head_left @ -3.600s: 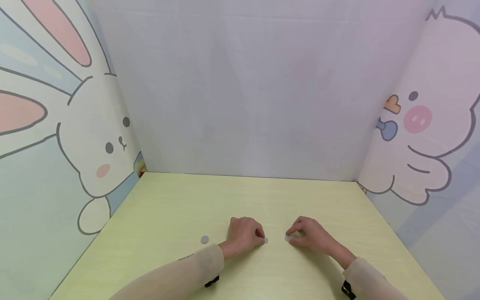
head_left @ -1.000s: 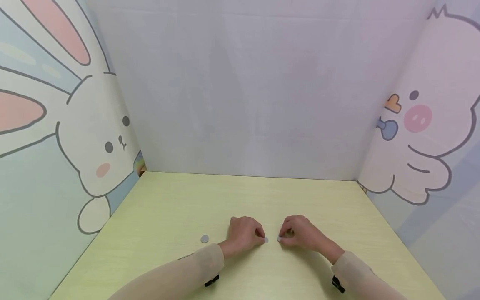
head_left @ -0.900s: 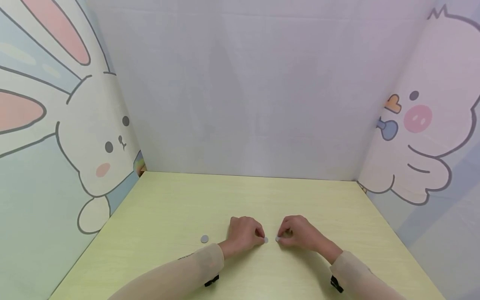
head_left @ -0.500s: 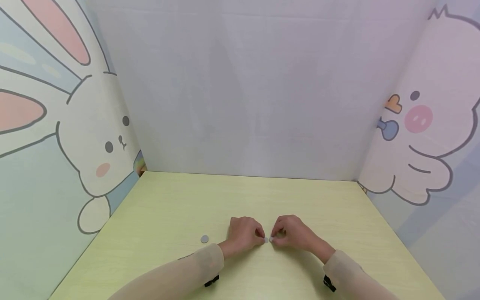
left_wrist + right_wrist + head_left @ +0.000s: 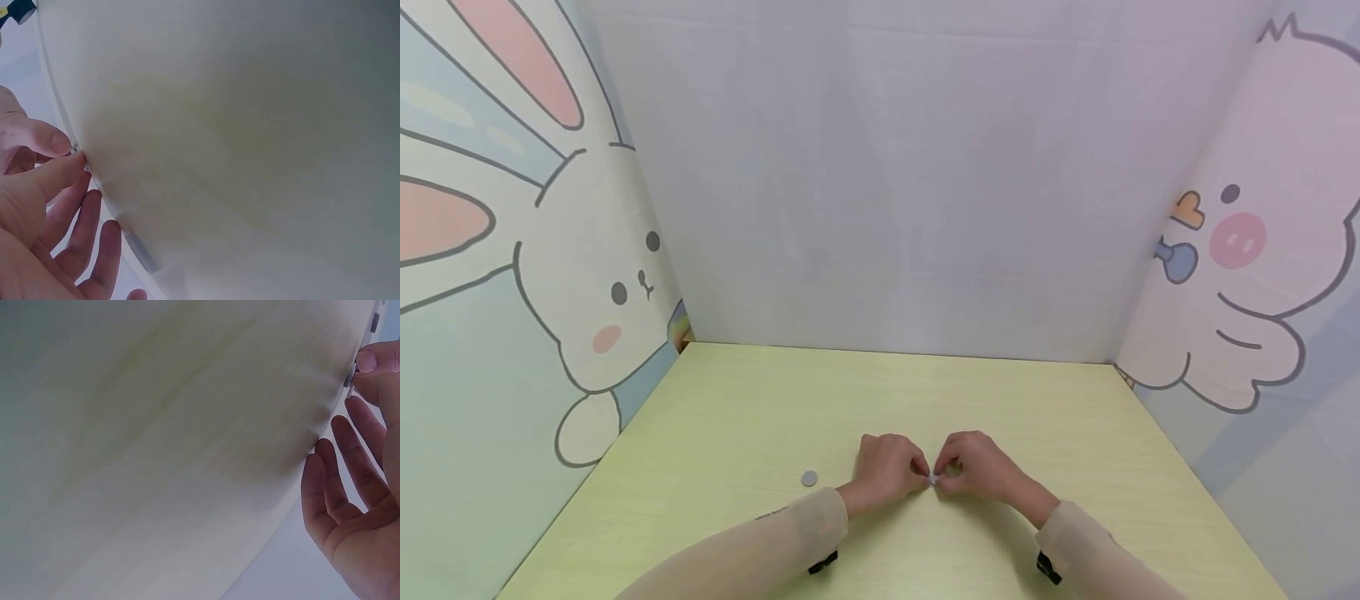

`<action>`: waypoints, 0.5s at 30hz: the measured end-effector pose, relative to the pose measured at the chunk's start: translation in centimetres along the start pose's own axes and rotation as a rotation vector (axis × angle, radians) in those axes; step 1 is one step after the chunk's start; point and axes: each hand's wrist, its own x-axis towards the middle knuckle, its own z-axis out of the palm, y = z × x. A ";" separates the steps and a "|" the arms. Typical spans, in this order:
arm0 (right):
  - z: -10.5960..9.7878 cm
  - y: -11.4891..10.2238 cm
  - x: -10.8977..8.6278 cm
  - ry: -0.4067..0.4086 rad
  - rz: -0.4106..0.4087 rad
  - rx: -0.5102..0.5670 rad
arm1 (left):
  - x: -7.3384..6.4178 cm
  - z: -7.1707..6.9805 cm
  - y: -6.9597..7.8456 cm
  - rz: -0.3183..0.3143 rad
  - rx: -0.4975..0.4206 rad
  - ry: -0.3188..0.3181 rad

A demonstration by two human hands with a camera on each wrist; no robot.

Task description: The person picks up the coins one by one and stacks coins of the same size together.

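Observation:
Beside the tabletop's middle, my left hand [image 5: 891, 465] pinches a small silver coin [image 5: 932, 481] between thumb and forefinger, low at the table surface. My right hand [image 5: 977, 468] pinches a second coin [image 5: 350, 377] with thumb and index fingertip. The fingertips of both hands meet over the two coins, which overlap in the head view and are mostly covered by fingers. In the right wrist view, the other fingers of my right hand are spread and loosely bent. A third silver coin [image 5: 808, 478] lies flat on the table, left of my left hand.
The pale yellow table [image 5: 775, 392] reaches back to a plain whitish cloth wall [image 5: 895, 208]. Cloth panels with a cartoon rabbit [image 5: 595, 275] and a cartoon animal [image 5: 1247, 250] stand along the left and right sides.
My right hand has slid leftward with its coin until it reached the coin at my left fingertips. The left hand and the third coin have stayed in place.

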 end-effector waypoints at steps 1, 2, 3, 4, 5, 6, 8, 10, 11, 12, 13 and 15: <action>0.0 0.0 0.0 0.000 0.004 -0.001 | 0.0 0.0 0.0 0.000 -0.003 0.001; 0.1 -0.1 0.0 0.001 0.006 -0.001 | 0.0 0.0 0.0 0.001 -0.005 0.002; 0.1 -0.1 0.0 0.003 0.007 -0.003 | 0.0 0.0 0.0 0.001 -0.007 0.003; 0.1 -0.1 0.0 0.003 0.010 -0.002 | 0.0 0.0 0.0 0.001 -0.009 0.003; 0.2 -0.1 0.0 0.005 0.012 -0.001 | 0.0 -0.1 0.0 0.002 -0.011 0.002; 0.2 -0.1 0.0 0.006 0.013 0.000 | 0.0 -0.1 0.0 0.003 -0.012 0.002; 0.2 -0.1 0.0 0.009 0.014 0.001 | 0.0 -0.2 0.0 0.005 -0.012 0.001; 0.3 -0.2 0.0 0.012 0.015 0.000 | 0.0 -0.3 0.0 0.007 -0.015 -0.003; 0.3 -0.2 0.0 0.014 0.014 -0.001 | 0.0 -0.3 0.0 0.008 -0.018 -0.005; 0.3 -0.2 -0.1 0.017 0.011 -0.004 | -0.1 -0.3 0.0 0.009 -0.019 -0.006; 0.4 -0.2 -0.1 0.020 0.011 -0.005 | -0.1 -0.4 0.0 0.008 -0.019 -0.009; 0.4 -0.2 -0.1 0.025 0.007 -0.008 | -0.1 -0.4 0.1 0.007 -0.022 -0.014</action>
